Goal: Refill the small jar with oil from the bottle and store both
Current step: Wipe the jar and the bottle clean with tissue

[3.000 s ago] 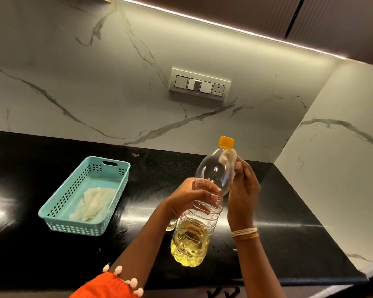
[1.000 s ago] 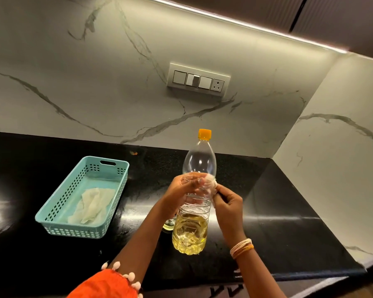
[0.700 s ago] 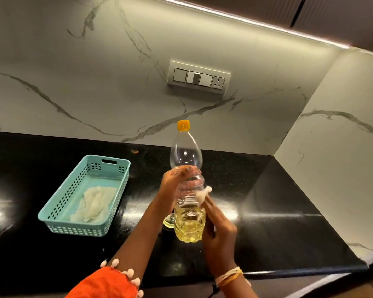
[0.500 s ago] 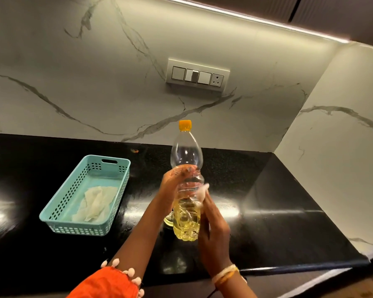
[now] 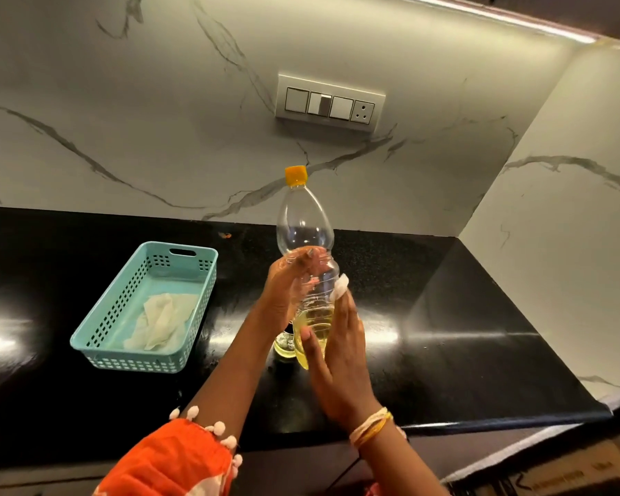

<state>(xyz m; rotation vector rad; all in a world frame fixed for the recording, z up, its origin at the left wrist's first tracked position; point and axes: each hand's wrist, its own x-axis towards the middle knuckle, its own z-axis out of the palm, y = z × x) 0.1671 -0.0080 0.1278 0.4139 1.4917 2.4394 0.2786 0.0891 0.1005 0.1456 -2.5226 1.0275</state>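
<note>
one clear plastic oil bottle (image 5: 306, 245), upright, is held above the black polished countertop (image 5: 462, 334) near its front edge. its orange cap (image 5: 296, 174) is on, and yellow oil fills only the ribbed lower part. the left hand (image 5: 287, 291) grasps the bottle at its waist, fingers curled round it. the right hand (image 5: 340, 356) lies against the lower right side with fingers mostly straight, pressing a small white wad of tissue (image 5: 340, 286) to the plastic. one small glass jar (image 5: 284, 343) stands on the counter, largely hidden behind the left wrist and bottle. to the left, well apart, sits one teal perforated basket (image 5: 104, 338) holding one crumpled white cloth (image 5: 162, 325). open counter lies to the right up to the marble corner wall. one switch plate (image 5: 330, 103) is on the backsplash.
</note>
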